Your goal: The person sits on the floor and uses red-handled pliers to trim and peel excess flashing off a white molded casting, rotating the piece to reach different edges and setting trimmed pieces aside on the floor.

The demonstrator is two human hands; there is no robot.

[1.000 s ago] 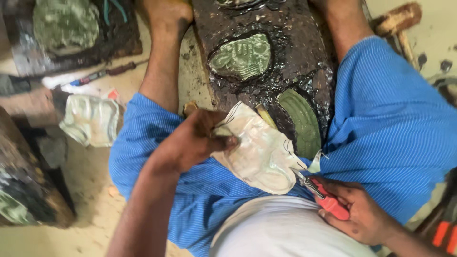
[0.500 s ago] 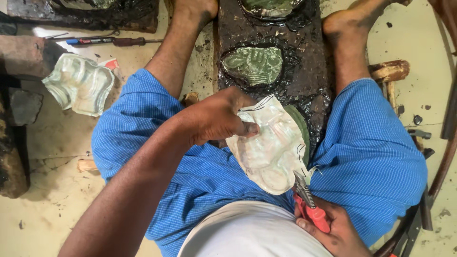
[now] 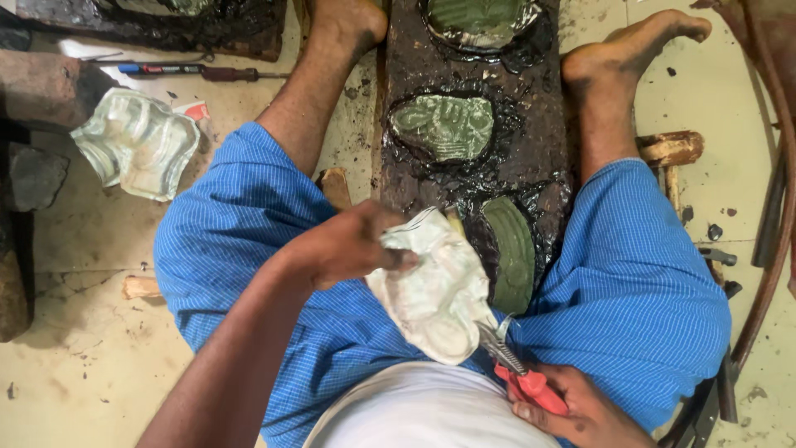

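left hand fingers clamp a pale, embossed, crinkled metal sheet; at its 5 o'clock, right hand grips red-handled snips.

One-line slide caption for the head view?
Left hand holds a pale embossed metal sheet while right hand trims it with red-handled snips.

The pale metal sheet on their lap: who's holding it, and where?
The left hand grips the embossed sheet at its upper left edge; the right hand holds red-handled snips by the handles.
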